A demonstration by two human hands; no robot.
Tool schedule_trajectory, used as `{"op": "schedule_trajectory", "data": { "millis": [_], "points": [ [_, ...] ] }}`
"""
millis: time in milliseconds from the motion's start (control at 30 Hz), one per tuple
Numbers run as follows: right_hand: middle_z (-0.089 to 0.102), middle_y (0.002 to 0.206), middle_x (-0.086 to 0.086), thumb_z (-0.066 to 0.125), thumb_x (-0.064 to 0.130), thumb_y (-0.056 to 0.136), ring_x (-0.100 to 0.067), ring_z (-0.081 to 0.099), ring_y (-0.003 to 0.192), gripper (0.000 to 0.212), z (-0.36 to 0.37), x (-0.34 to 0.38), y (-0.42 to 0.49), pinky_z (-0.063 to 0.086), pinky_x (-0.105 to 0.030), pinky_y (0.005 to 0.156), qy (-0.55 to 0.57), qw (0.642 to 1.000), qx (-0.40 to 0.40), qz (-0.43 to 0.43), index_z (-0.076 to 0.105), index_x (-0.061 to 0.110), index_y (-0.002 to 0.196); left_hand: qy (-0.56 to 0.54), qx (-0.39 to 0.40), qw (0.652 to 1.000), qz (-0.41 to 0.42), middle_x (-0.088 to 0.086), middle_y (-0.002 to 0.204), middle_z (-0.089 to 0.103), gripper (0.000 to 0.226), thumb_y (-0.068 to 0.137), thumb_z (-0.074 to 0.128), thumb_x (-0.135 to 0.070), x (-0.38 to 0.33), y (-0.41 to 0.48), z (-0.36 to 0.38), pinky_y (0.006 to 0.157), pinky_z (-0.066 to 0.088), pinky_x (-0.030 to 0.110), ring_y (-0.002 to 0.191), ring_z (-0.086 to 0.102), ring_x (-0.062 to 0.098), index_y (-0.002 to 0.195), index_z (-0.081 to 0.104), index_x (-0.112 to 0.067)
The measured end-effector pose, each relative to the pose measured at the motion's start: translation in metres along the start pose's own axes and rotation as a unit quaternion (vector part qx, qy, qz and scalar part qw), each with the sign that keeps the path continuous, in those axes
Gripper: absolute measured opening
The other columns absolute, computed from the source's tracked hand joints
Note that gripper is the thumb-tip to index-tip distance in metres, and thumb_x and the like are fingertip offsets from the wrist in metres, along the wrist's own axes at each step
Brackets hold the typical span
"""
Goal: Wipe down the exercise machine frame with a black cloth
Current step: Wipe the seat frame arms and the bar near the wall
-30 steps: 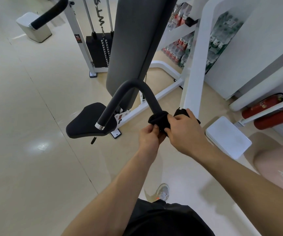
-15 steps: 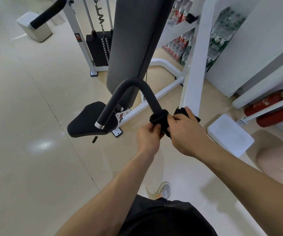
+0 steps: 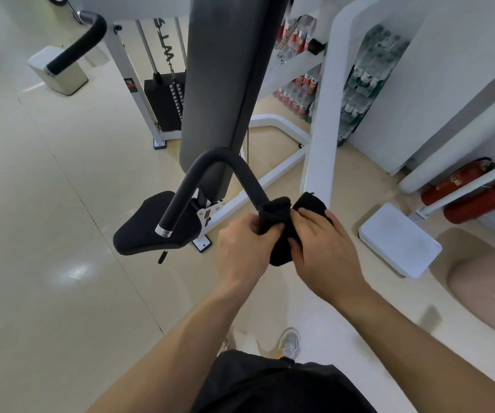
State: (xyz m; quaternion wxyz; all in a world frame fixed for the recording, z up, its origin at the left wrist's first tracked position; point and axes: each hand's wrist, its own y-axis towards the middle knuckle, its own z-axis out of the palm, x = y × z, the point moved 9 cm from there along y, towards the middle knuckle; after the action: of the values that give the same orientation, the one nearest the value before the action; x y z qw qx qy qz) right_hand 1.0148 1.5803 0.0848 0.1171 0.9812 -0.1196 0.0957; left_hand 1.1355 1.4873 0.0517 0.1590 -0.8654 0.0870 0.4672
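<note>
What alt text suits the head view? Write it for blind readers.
The left hand and right hand grip a black cloth bunched around the near end of a curved black handle on a white-framed exercise machine. Behind stand its grey back pad, black seat and weight stack.

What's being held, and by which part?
The black cloth: the left hand grips its end wrapped round the handle bar, the right hand pinches the other end.

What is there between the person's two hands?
The black cloth, bunched on the curved black handle; left hand and right hand both grip it. The head view shows it.
</note>
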Motion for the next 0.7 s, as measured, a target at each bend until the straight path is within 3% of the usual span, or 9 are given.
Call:
{"op": "schedule_trajectory", "data": {
  "millis": [100, 200, 300, 367, 400, 467, 567, 633, 700],
  "points": [
    [0.060, 0.139, -0.003, 0.041, 0.028, 0.100, -0.018, 0.047, 0.137, 0.048, -0.004, -0.018, -0.017, 0.020, -0.045, 0.121, 0.025, 0.994, -0.048, 0.091, 0.049, 0.014, 0.144, 0.017, -0.010, 0.997, 0.078, -0.027, 0.087, 0.064, 0.032, 0.076, 0.075, -0.049, -0.032, -0.002, 0.001, 0.070, 0.052, 0.018, 0.082, 0.063, -0.005, 0.097, 0.051, -0.045],
    [0.058, 0.142, 0.000, 0.040, 0.031, 0.102, -0.016, 0.050, 0.135, 0.050, -0.001, -0.033, -0.025, 0.012, -0.047, 0.122, 0.006, 0.984, -0.045, 0.174, 0.039, 0.017, 0.149, 0.026, -0.007, 0.992, 0.126, -0.020, 0.111, 0.054, 0.042, 0.084, 0.074, -0.031, -0.055, -0.002, 0.017, 0.082, 0.045, 0.021, 0.093, 0.054, 0.000, 0.114, 0.045, -0.036],
    [0.072, 0.111, 0.006, 0.035, 0.041, 0.104, -0.013, 0.067, 0.101, 0.045, 0.010, -0.058, -0.031, 0.043, -0.038, 0.104, 0.133, 0.952, 0.015, 0.276, 0.041, 0.027, 0.146, 0.044, 0.002, 0.986, 0.164, -0.011, 0.129, 0.046, 0.044, 0.091, 0.066, -0.023, -0.069, -0.005, 0.033, 0.081, 0.038, 0.024, 0.094, 0.051, 0.006, 0.127, 0.041, -0.030],
    [0.069, 0.085, 0.014, 0.034, 0.044, 0.103, -0.009, 0.065, 0.076, 0.035, 0.024, -0.066, -0.036, 0.048, -0.030, 0.067, 0.297, 0.896, 0.053, 0.325, 0.051, 0.036, 0.132, 0.085, 0.004, 0.980, 0.179, -0.005, 0.130, 0.047, 0.039, 0.094, 0.063, -0.024, -0.075, -0.010, 0.042, 0.074, 0.040, 0.026, 0.090, 0.054, 0.014, 0.126, 0.040, -0.027],
    [0.068, 0.082, 0.014, 0.036, 0.043, 0.103, -0.007, 0.064, 0.073, 0.029, 0.024, -0.067, -0.036, 0.046, -0.030, 0.063, 0.328, 0.885, 0.048, 0.327, 0.055, 0.038, 0.124, 0.108, -0.001, 0.978, 0.179, -0.003, 0.126, 0.049, 0.036, 0.095, 0.062, -0.025, -0.076, -0.011, 0.044, 0.070, 0.039, 0.026, 0.087, 0.055, 0.017, 0.124, 0.042, -0.024],
    [0.070, 0.103, 0.013, 0.044, 0.037, 0.099, -0.006, 0.065, 0.087, 0.029, 0.011, -0.069, -0.034, 0.053, -0.035, 0.073, 0.316, 0.891, -0.005, 0.327, 0.053, 0.035, 0.127, 0.135, -0.012, 0.976, 0.169, -0.003, 0.116, 0.050, 0.032, 0.094, 0.063, -0.029, -0.074, -0.011, 0.043, 0.062, 0.033, 0.021, 0.080, 0.052, 0.018, 0.117, 0.044, -0.021],
    [0.050, 0.142, 0.006, 0.055, 0.031, 0.094, -0.012, 0.051, 0.126, 0.057, -0.003, -0.077, -0.030, 0.050, -0.037, 0.099, 0.295, 0.892, -0.079, 0.333, 0.037, 0.023, 0.147, 0.153, 0.003, 0.974, 0.169, -0.008, 0.108, 0.050, 0.038, 0.089, 0.069, -0.036, -0.072, -0.006, 0.040, 0.059, 0.028, 0.012, 0.082, 0.050, 0.014, 0.115, 0.043, -0.026],
    [0.047, 0.146, 0.007, 0.057, 0.038, 0.094, -0.007, 0.050, 0.127, 0.057, 0.009, -0.078, -0.026, 0.048, -0.028, 0.098, 0.349, 0.869, -0.032, 0.351, 0.036, 0.030, 0.147, 0.100, 0.036, 0.989, 0.104, -0.006, 0.107, 0.057, 0.058, 0.084, 0.073, -0.040, -0.062, 0.004, 0.039, 0.064, 0.034, 0.014, 0.091, 0.055, 0.013, 0.129, 0.039, -0.028],
    [0.057, 0.135, 0.009, 0.059, 0.042, 0.094, 0.002, 0.059, 0.109, 0.032, 0.027, -0.079, -0.024, 0.049, -0.016, 0.084, 0.419, 0.825, 0.013, 0.378, 0.048, 0.044, 0.125, 0.090, 0.055, 0.992, 0.069, -0.004, 0.100, 0.061, 0.060, 0.083, 0.073, -0.046, -0.058, 0.013, 0.039, 0.068, 0.036, 0.021, 0.092, 0.057, 0.014, 0.133, 0.046, -0.027]
  ]
}}
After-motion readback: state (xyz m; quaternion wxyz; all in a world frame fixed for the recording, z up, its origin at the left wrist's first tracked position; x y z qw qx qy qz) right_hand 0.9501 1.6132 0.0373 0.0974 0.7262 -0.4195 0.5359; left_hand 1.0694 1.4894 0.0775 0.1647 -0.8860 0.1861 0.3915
